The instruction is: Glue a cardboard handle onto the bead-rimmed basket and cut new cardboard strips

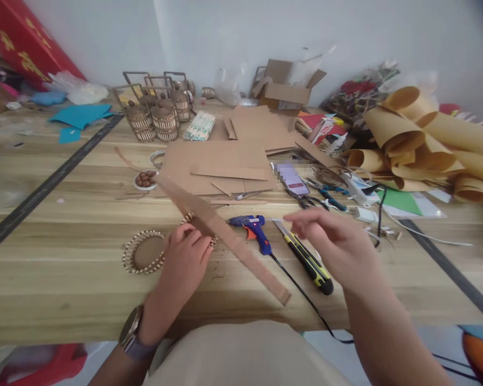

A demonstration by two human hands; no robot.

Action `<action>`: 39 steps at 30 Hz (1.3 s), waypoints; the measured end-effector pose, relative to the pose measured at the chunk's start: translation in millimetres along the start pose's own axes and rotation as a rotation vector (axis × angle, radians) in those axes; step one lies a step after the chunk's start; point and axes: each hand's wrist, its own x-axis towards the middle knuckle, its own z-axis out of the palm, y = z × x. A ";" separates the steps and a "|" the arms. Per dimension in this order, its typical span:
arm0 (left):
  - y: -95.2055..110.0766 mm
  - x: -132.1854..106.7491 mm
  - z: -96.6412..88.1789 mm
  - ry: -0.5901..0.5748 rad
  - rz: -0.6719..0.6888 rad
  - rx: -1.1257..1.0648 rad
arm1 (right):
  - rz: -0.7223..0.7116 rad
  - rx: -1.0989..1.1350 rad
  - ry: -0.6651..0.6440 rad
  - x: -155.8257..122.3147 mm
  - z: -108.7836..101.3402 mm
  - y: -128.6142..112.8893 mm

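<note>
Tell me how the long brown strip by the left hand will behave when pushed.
The brown strip is probably light, looking thin and narrow. It seems fairly stiff, running straight past the left hand without obvious sag. Being long, it may swing.

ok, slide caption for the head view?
Left hand holds a striped-rimmed piece with a brown strip; right hand near a utility knife, blue glue gun between the hands.
</note>
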 end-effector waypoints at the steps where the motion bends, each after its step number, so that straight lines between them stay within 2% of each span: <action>1: -1.4 -1.0 -1.0 0.010 0.004 -0.006 | 0.055 -0.095 0.010 6.6 3.4 16.7; 2: -2.3 -1.7 -1.8 0.017 0.014 -0.011 | 0.068 -0.191 -0.014 14.2 8.4 33.7; 4: -2.0 -2.4 -2.4 0.027 0.045 -0.017 | 0.069 -0.373 -0.197 31.1 22.3 64.8; 7: 2.8 -3.8 -0.5 0.031 0.079 -0.014 | 0.028 -0.394 -0.341 56.8 50.2 95.2; 11: 11.1 -8.2 5.6 0.021 0.079 -0.021 | 0.008 -0.388 -0.428 84.0 84.5 109.3; 13: 13.7 -9.7 9.5 -0.011 0.075 -0.028 | 0.019 -0.372 -0.432 92.2 91.5 111.4; 15: 14.7 -8.9 13.1 -0.059 0.063 -0.033 | 0.031 -0.337 -0.416 95.2 89.0 110.7; 18: 13.9 -3.1 17.2 -0.120 0.049 -0.060 | 0.072 -0.254 -0.353 84.8 73.9 101.0; 22: 12.1 6.1 20.9 -0.159 0.039 -0.088 | 0.126 -0.057 -0.301 39.0 64.6 71.6; 24: 11.2 8.2 22.5 -0.152 0.052 -0.096 | 0.189 0.198 -0.295 9.3 72.6 57.4; 28: 9.5 7.6 23.0 -0.139 0.092 -0.110 | 0.288 0.363 -0.297 -33.8 100.9 45.2; 31: 8.9 7.2 19.9 -0.169 0.111 -0.105 | 0.314 0.307 -0.265 -42.0 113.9 44.5; 34: 9.4 8.2 15.1 -0.212 0.107 -0.107 | 0.272 0.226 -0.235 -39.4 116.0 40.4; 39: 11.6 9.9 9.6 -0.239 0.088 -0.129 | 0.214 0.216 -0.216 -38.4 119.0 29.2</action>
